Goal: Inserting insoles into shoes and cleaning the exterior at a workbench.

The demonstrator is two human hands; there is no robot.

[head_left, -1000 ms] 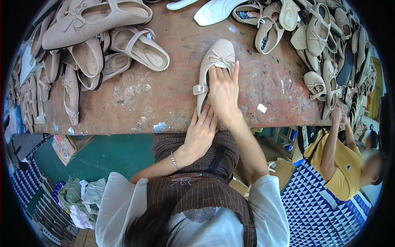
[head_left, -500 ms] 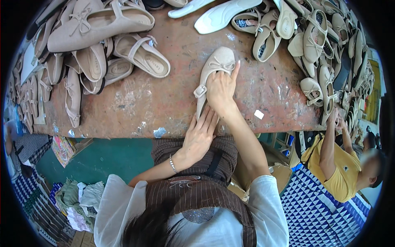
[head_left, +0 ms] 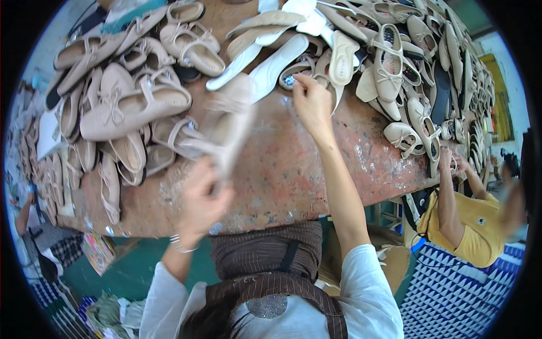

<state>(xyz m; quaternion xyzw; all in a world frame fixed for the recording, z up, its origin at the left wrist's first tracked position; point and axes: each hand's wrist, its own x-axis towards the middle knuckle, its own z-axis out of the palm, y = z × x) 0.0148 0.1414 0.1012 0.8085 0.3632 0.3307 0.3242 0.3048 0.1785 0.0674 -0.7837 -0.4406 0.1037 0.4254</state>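
My left hand [head_left: 206,198] is closed around the heel end of a beige flat shoe [head_left: 236,121], lifted over the table and smeared by motion. Farther off, my right hand [head_left: 314,107] has its fingers curled at the edge of another beige shoe [head_left: 289,80] with a blue-patterned inside. The fingertips are partly hidden there. White insoles [head_left: 278,66] lie just left of that shoe, and a beige insole [head_left: 342,59] rests on its right.
Piles of beige bow shoes [head_left: 130,113] cover the left of the worn brown table [head_left: 276,169]. More shoes [head_left: 389,68] are heaped at the right. A person in a yellow shirt [head_left: 460,223] works at the right edge. Below stands an open cardboard box [head_left: 389,260].
The shoe that lay under both hands has gone up and left in my left hand. My right hand has left it and reached far across to another shoe. The view has shifted.
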